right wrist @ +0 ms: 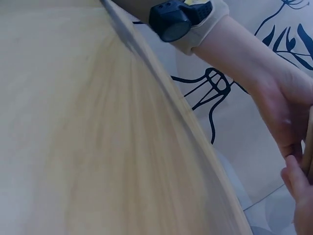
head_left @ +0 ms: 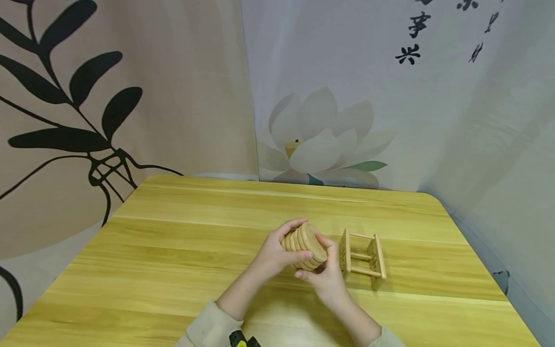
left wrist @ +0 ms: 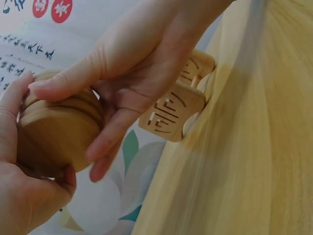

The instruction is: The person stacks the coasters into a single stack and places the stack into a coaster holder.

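A stack of round wooden coasters [head_left: 312, 243] is held up over the table between both hands, tilted on edge so the discs fan slightly. My left hand [head_left: 276, 250] grips it from the left, thumb across the near side and fingers behind. From the right, my right hand [head_left: 327, 279] holds the front disc's edge between thumb and fingers. The left wrist view shows the coasters [left wrist: 58, 132] with the right hand [left wrist: 132, 63] reaching over them. At the right wrist view's edge, only a sliver of the stack [right wrist: 308, 147] appears.
Just right of the hands, a small wooden coaster rack [head_left: 362, 258] stands on the table, its two carved side panels joined by rods. The wooden table [head_left: 151, 270] spreads around them. Behind its far edge hangs a printed cloth [head_left: 195, 96]. A black wrist camera [right wrist: 171, 22] sits on the left sleeve.
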`<move>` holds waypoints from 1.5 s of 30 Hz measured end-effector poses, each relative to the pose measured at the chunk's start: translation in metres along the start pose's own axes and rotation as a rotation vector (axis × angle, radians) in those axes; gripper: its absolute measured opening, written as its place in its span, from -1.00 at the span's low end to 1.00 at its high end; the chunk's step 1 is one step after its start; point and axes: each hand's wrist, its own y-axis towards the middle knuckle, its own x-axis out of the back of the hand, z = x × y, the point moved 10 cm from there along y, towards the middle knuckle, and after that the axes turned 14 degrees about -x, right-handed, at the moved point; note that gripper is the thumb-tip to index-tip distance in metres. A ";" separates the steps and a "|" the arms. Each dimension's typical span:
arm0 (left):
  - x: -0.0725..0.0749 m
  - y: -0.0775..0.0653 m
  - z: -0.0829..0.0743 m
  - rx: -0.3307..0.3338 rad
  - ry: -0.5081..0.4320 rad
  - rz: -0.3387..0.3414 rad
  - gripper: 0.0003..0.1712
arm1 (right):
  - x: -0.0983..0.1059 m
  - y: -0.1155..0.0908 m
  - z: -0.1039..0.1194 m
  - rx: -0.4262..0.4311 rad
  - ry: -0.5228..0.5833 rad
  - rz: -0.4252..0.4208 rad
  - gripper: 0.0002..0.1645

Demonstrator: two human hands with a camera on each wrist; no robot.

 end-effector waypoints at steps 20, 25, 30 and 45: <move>-0.002 -0.003 0.003 0.109 0.039 0.074 -0.21 | 0.001 0.000 -0.011 -0.103 -0.070 -0.002 0.14; -0.003 -0.003 0.004 0.117 0.033 0.080 -0.23 | 0.003 0.001 -0.011 -0.126 -0.121 -0.047 0.15; -0.003 -0.004 0.006 0.123 0.023 0.084 -0.24 | 0.003 0.000 -0.010 -0.148 -0.146 -0.074 0.13; -0.001 -0.004 0.008 0.132 0.033 0.090 -0.25 | 0.002 0.000 -0.008 -0.149 -0.208 -0.099 0.15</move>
